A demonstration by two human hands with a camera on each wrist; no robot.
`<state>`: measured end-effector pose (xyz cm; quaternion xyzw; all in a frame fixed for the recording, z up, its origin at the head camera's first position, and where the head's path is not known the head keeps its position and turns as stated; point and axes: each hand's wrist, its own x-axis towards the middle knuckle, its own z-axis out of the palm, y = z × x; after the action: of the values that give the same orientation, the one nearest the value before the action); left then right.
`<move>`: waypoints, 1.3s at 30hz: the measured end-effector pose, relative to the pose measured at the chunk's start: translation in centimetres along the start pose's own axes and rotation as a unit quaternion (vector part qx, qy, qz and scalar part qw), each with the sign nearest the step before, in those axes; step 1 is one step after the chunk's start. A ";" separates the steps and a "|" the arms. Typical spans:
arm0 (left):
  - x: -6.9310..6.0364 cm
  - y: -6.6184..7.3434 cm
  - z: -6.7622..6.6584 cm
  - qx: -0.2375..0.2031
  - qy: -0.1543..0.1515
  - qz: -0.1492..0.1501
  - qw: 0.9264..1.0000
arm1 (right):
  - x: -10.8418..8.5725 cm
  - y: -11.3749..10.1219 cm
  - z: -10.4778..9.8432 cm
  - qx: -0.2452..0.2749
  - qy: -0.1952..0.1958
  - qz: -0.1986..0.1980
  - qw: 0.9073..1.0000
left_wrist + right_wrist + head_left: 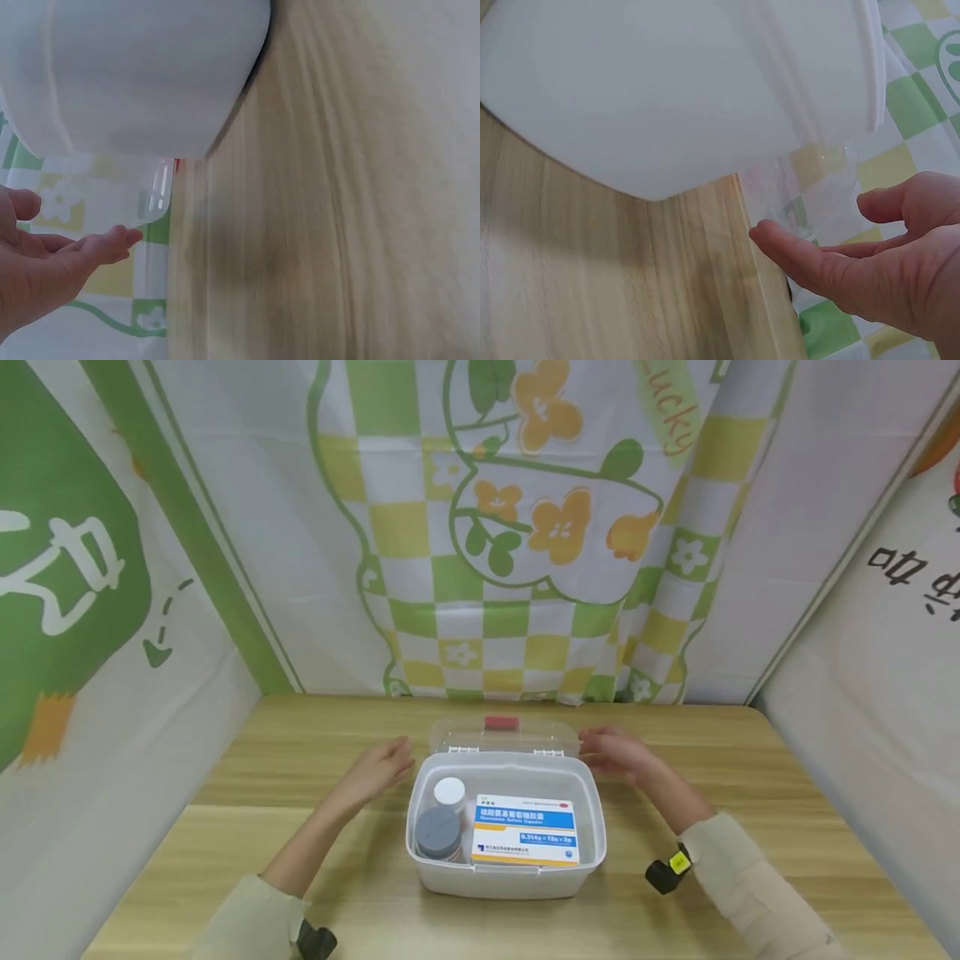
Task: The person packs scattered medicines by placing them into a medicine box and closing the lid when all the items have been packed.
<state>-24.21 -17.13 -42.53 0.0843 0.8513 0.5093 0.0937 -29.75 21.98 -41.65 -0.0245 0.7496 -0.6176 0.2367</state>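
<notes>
A white plastic box [506,881] stands on the table with its clear lid [465,737] tipped back behind it. Inside lie a blue and white medicine carton [524,831], a white-capped bottle [450,792] and a grey-capped bottle [438,833]. My left hand [378,770] is held off the box's back left corner, fingers loosely extended and holding nothing. On the other side my right hand [621,755] is at the lid's right edge, fingers fairly straight; whether they touch the lid I cannot tell. In the right wrist view the thumb and fingers of that hand [877,259] are apart.
The wooden table [300,727] runs back to a patterned curtain [525,643]. White printed cloth walls stand at the left [180,693] and right [855,668]. The lid's red latch [502,723] is at the back.
</notes>
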 end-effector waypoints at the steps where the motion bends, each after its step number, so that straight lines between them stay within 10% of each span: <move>1: 0.4 0.0 0.2 -0.026 -0.003 -0.012 1.000 | 0.1 0.1 0.1 0.016 -0.003 0.001 1.000; 8: 2.9 -0.7 0.9 -0.178 -0.042 -0.073 0.980 | 0.3 0.8 0.4 0.073 -0.016 0.001 0.997; 39: 4.5 0.2 1.5 -0.219 -0.046 0.024 0.974 | 0.7 0.7 -0.1 0.103 -0.015 -0.090 0.990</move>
<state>-28.24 -14.72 -43.37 0.1056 0.7113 0.6812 0.1369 -30.24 21.97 -42.58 -0.0767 0.6734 -0.7098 0.1920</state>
